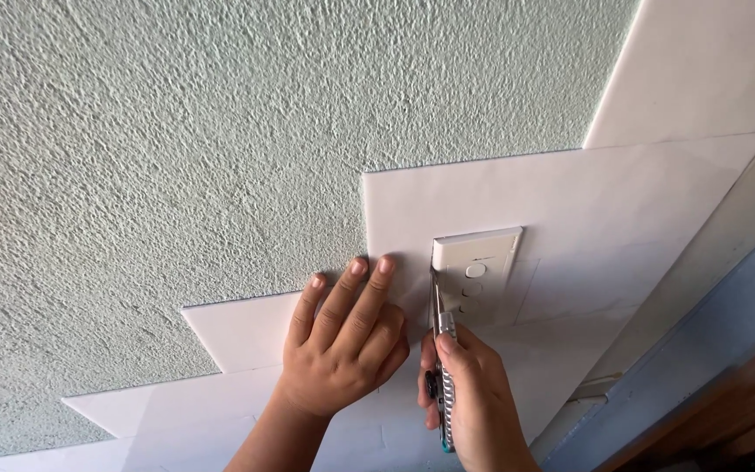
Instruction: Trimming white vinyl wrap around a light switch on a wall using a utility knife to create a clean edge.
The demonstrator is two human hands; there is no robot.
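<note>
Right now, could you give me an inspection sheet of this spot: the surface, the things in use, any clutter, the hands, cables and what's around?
Surface: rough pale green wall, partly covered by smooth white panels laid in steps.
Job's things: utility knife with a ridged metal body, its blade running along the left edge of the white switch plate, which sits in an opening in a panel.
Clutter: nothing seen.
Hands: left hand flat on the panel beside the switch plate, fingers spread; right hand gripping the knife.
Cables: nothing seen.
Surroundings: a grey-blue frame along the right side, with brown wood at the corner.
</note>
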